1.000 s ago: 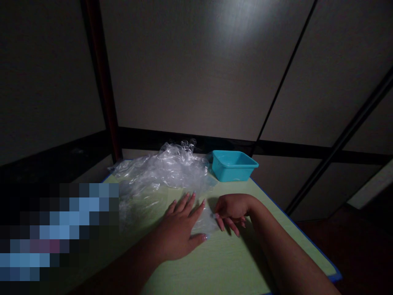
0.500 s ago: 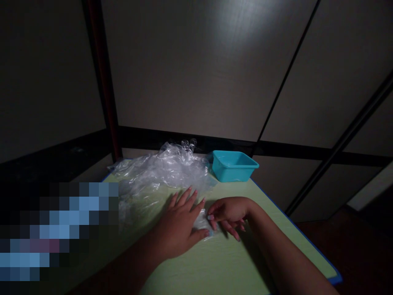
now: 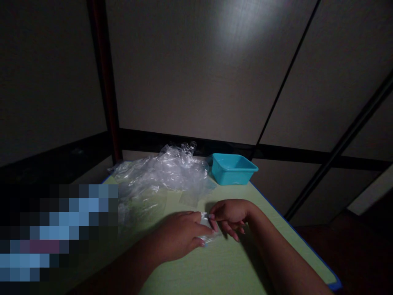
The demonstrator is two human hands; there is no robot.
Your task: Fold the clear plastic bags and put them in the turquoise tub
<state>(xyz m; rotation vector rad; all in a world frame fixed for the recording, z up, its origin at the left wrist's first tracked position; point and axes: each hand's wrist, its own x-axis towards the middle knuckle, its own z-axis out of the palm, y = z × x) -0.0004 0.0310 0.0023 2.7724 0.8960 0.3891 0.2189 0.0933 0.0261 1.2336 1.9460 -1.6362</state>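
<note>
A small folded piece of clear plastic film lies on the table between my hands. My left hand is on its left side, the index finger stretched across the film and the thumb at its near edge, with the other fingers curled in. From the right, my right hand bends down over the film's other edge, pinching it between thumb and index finger. Its remaining fingers hang loosely near the tabletop. Beyond my hands spreads a crumpled heap of clear plastic film.
A turquoise plastic tub stands at the table's far right corner, beside the heap. The light green table has a blue edge. Dark-trimmed panels rise behind it. A blurred-out patch covers the lower left.
My left hand has gone from spread flat to fingers curled, with the index finger now reaching onto the small film. The right hand stays almost where it was.
</note>
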